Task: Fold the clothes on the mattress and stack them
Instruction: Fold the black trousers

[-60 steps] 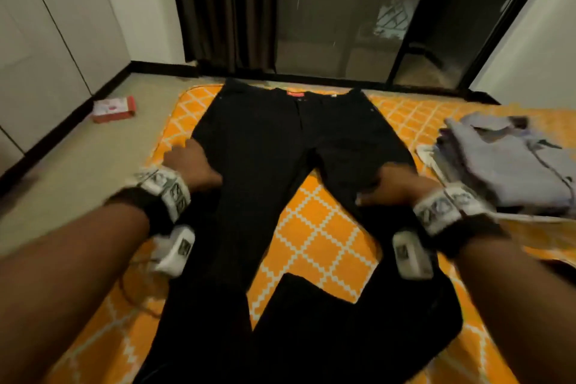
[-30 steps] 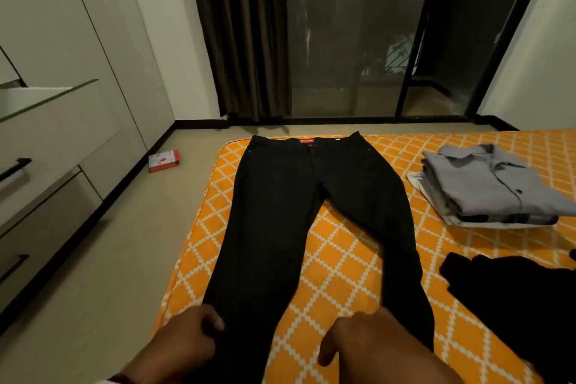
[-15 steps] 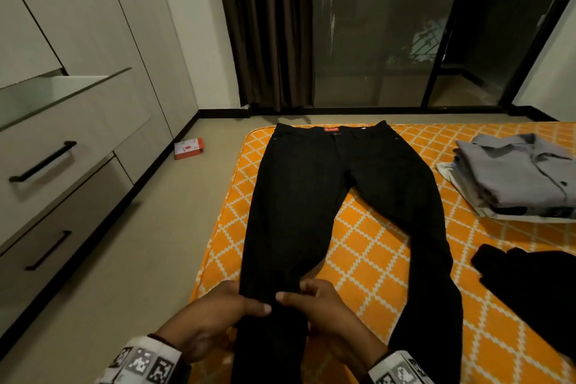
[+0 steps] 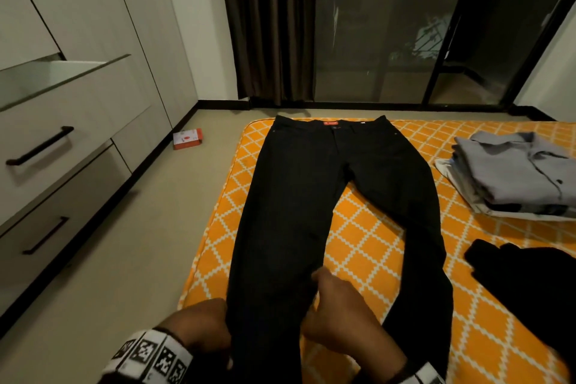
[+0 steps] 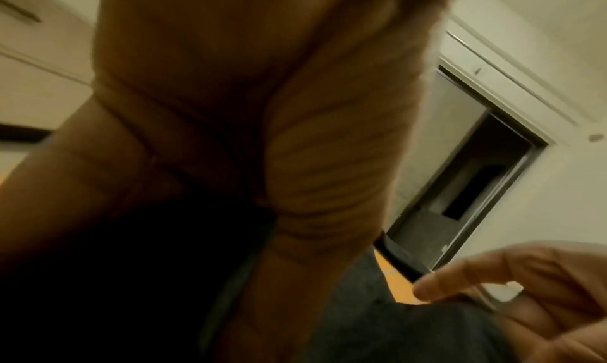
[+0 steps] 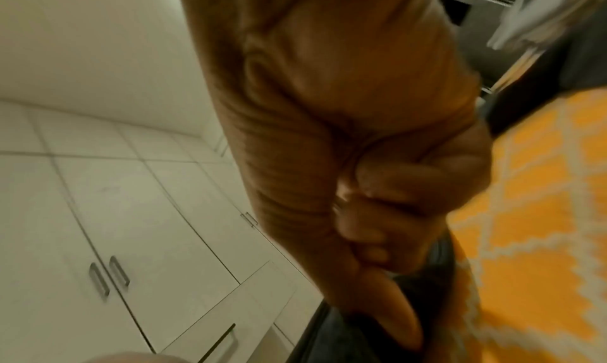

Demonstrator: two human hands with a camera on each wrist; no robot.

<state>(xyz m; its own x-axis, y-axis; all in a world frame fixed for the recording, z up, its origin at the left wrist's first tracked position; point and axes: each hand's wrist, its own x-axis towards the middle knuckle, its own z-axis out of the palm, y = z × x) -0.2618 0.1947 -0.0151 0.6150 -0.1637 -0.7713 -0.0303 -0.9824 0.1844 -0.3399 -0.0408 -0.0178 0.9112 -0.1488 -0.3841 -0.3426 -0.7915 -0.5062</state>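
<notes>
Black pants (image 4: 296,196) lie flat on the orange patterned mattress (image 4: 367,237), waistband at the far end and legs spread toward me. My left hand (image 4: 202,332) grips the outer edge of the left leg near its lower end. My right hand (image 4: 339,315) holds the inner edge of the same leg. In the right wrist view my right hand (image 6: 377,213) has its fingers curled on the dark cloth (image 6: 345,337), thumb lying along it. The left wrist view is blurred: my left hand (image 5: 295,161) is over dark cloth (image 5: 377,329).
A stack of folded grey shirts (image 4: 517,171) sits at the mattress's right side. A loose black garment (image 4: 536,284) lies nearer on the right. Left of the mattress is bare floor with a small red box (image 4: 188,139) and a drawer unit (image 4: 62,140).
My hands, which met at the middle of the left pant leg, have moved apart to its two edges. Earlier they slid down from the thighs toward the leg ends.
</notes>
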